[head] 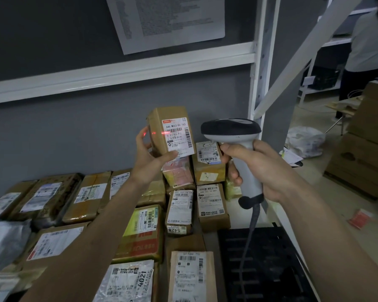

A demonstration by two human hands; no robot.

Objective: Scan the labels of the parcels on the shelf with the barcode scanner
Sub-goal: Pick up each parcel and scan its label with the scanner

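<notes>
With the left hand gripping the small parcel and the right hand wrapped round the scanner, the red beam sits left of the label, so the scan may miss.

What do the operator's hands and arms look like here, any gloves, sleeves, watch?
Both bare: no gloves on the left hand or right hand. Forearms are uncovered to the frame edge, no sleeve in view. No watch, rings or wristbands visible on either side.
</notes>
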